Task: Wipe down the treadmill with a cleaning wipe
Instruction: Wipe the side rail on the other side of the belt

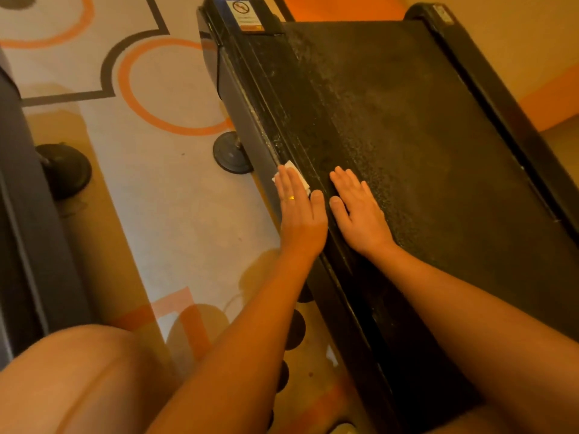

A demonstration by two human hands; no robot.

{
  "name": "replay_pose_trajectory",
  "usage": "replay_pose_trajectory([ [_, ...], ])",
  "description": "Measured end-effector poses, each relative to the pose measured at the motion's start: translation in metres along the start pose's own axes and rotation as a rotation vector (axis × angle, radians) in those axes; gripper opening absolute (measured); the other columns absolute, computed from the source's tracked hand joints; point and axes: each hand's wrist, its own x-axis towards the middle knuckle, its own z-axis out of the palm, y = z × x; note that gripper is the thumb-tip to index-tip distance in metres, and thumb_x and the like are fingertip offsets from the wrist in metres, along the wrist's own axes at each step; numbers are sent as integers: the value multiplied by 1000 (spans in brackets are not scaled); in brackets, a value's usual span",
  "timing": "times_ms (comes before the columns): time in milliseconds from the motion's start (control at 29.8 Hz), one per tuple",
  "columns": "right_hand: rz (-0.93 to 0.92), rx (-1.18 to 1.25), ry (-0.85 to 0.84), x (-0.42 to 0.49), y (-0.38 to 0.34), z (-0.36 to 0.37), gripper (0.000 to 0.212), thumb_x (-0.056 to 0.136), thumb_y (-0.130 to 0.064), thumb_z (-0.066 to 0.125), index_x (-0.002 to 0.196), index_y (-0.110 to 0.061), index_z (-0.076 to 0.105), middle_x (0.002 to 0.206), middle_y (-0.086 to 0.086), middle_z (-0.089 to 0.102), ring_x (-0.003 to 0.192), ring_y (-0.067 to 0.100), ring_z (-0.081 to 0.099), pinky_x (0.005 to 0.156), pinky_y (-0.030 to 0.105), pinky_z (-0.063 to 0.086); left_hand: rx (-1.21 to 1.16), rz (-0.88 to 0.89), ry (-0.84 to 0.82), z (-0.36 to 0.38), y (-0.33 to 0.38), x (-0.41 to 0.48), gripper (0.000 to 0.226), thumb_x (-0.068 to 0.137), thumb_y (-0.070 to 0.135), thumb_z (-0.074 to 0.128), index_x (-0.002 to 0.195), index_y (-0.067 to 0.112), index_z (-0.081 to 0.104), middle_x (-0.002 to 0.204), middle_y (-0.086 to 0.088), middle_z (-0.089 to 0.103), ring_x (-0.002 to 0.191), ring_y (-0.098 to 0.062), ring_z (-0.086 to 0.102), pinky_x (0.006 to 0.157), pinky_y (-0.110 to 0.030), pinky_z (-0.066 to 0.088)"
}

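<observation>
Reaching forward with left hand (300,214) and right hand (358,213) laid flat, palms down, side by side, fingers (289,183) straight, thumbs (317,198) close but apart.

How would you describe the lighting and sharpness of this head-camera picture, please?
Head view: a warm orange cast tints everything, even the white wipe under the left hand; head view: focus is soft overall, though pale dust on the treadmill belt shows; head view: the wide lens splays the side rail outward.
</observation>
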Motion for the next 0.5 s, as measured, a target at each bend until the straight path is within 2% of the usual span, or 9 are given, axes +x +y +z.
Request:
replay_pose_trajectory([
  [168,1,-31,-131,5,-1,-6,62,105,-47,20,162,-24,11,169,-7,3,154,8,-6,127,43,-1,-45,-34,-28,-4,5,0,64,109,31,26,158,17,-13,165,2,-22,151,-11,-22,126,-36,-4],
  [269,-37,69,-211,23,2,-16,57,109,-38,30,161,-25,11,167,-11,0,153,6,-10,125,37,-8,-76,-39,21,2,4,5,65,107,36,21,158,18,-14,165,2,-25,150,-10,-24,120,-24,-13],
  [302,-67,90,-199,33,2,-18,56,109,-35,32,160,-24,13,166,-12,1,153,5,-8,123,33,-9,-83,-45,26,4,3,7,66,106,38,20,158,18,-15,164,3,-27,149,-9,-26,117,-21,-16],
  [369,-140,96,-153,60,-5,-17,57,107,-36,31,160,-21,16,163,-14,3,153,7,-5,122,31,-8,-132,-68,14,6,3,9,63,107,39,19,157,21,-16,163,5,-29,149,-7,-27,117,-23,-16],
  [503,-204,-27,-81,97,-18,-2,57,107,-32,31,160,-16,22,168,0,13,156,19,5,122,37,-1,-177,-110,-4,2,4,9,64,103,46,18,153,29,-17,163,10,-28,148,-2,-26,118,-22,-15],
])
